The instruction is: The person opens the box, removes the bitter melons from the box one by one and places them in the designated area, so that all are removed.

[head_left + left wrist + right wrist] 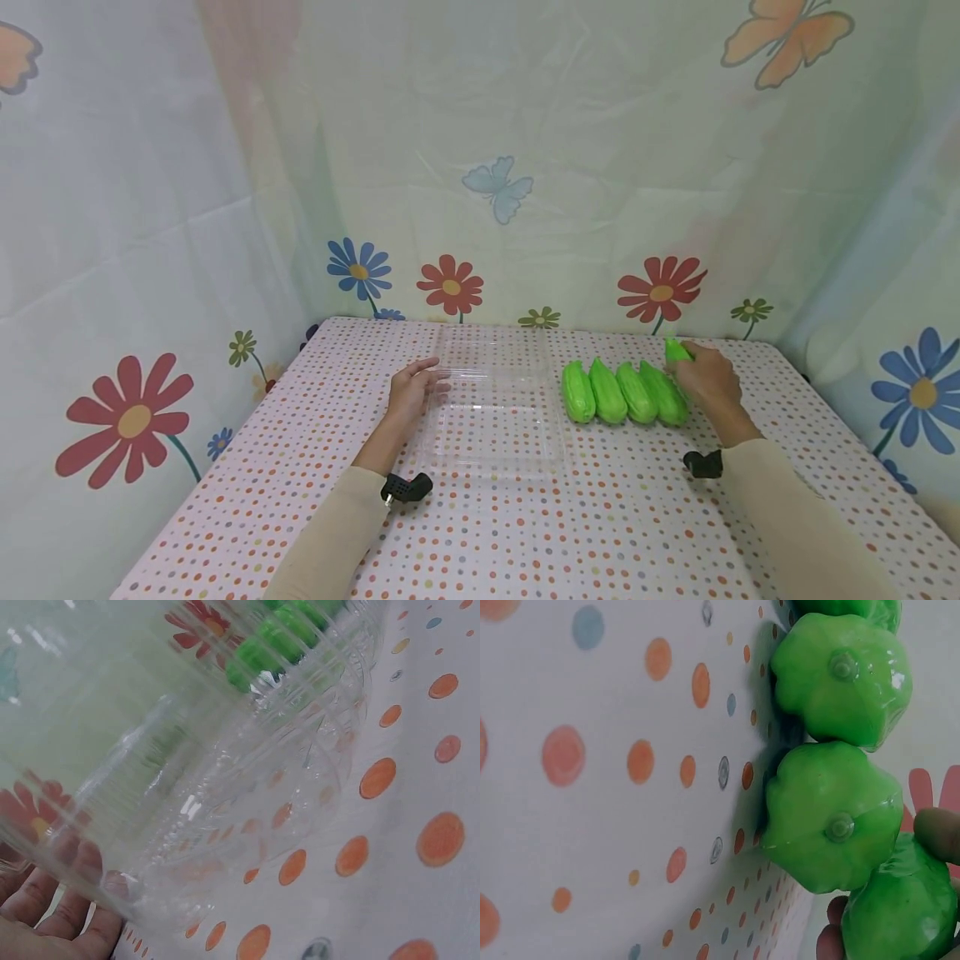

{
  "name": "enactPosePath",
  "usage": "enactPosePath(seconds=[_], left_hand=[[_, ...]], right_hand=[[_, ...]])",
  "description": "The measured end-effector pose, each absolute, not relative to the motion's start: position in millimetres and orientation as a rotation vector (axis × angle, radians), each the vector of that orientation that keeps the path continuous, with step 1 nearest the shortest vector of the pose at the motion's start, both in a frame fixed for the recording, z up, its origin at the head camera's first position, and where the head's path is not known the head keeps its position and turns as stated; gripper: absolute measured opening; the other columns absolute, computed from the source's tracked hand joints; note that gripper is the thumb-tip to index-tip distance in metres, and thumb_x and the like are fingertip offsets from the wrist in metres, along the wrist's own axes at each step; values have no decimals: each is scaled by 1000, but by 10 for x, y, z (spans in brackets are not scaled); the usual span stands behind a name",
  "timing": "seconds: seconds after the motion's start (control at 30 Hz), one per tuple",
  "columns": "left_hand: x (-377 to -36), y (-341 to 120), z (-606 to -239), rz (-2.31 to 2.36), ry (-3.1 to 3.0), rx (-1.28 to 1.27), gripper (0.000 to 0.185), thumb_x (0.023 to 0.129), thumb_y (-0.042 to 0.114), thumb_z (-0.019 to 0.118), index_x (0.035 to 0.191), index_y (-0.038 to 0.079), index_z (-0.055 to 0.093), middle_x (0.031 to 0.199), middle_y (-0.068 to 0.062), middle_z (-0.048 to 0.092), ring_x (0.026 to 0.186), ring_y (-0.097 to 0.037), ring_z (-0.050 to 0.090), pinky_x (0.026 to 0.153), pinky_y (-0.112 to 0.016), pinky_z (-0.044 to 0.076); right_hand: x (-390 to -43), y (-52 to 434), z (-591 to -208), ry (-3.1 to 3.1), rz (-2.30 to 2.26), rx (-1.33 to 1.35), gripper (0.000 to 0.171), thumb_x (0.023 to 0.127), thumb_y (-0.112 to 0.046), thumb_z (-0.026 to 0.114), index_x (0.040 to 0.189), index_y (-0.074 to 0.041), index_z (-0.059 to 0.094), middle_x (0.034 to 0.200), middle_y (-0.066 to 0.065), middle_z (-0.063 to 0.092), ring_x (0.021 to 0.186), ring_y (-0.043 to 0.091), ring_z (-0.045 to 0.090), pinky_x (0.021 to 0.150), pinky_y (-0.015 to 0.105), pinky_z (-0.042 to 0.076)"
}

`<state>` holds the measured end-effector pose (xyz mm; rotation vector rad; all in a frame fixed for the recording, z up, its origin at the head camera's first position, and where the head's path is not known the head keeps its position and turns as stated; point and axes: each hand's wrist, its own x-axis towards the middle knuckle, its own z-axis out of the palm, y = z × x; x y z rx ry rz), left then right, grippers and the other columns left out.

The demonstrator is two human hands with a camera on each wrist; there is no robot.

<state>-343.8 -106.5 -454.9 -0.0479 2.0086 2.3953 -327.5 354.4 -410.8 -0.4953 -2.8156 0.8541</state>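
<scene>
A hinged clear plastic box (491, 425) lies on the table with its lid (491, 348) folded back. My left hand (410, 392) is at the box's left side, its fingers (71, 911) loosely extended against the clear plastic in the left wrist view. To the right of the box, several glossy green ridged gourds (609, 396) lie side by side in a row. At the row's right end, my right hand (711, 379) grips another green gourd (900, 907) between thumb and fingers. That gourd is close beside the row's last one (836, 817); its far end is hidden by the hand.
A dotted cloth (517, 533) covers the table. Behind the table and at both sides hangs a pale curtain (420, 192) with flowers and butterflies. A small black camera (407, 487) is on the left wrist and another black camera (702, 464) on the right.
</scene>
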Motion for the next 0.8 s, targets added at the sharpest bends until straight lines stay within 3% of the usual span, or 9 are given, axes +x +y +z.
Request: enactPosePath(seconds=[0.13, 0.33, 0.53, 0.8], left_hand=[[-3438, -1063, -4549, 2394, 2016, -47, 45, 99, 7, 51, 144, 1, 53, 134, -25, 63, 113, -40, 67, 90, -41, 59], [-3453, -1069, -4544, 2389, 2015, -61, 45, 99, 8, 51, 144, 1, 53, 133, -24, 64, 112, -39, 67, 90, -40, 59], [-3479, -1071, -4530, 2393, 2011, -72, 44, 100, 8, 51, 143, 1, 55, 132, -23, 65, 111, -38, 68, 90, -38, 59], [-3477, -1061, -4517, 2394, 2012, -86, 44, 99, 8, 52, 142, 2, 56, 127, -20, 68, 112, -39, 68, 91, -40, 59]], right_hand=[[-3278, 3560, -4105, -2862, 862, -500, 69, 100, -28, 50, 159, -3, 25, 150, 38, 35, 125, 55, 43, 96, 66, 40], [-3288, 3592, -4127, -2873, 860, -490, 69, 100, -30, 50, 158, -1, 26, 145, 38, 39, 113, 51, 48, 89, 62, 43], [-3270, 3625, -4134, -2913, 859, -534, 70, 98, -30, 46, 155, 7, 26, 146, 39, 38, 121, 53, 47, 97, 64, 43], [-3278, 3644, -4168, -2969, 895, -554, 73, 102, -39, 41, 153, 11, 27, 153, 41, 26, 137, 61, 29, 109, 70, 32]])
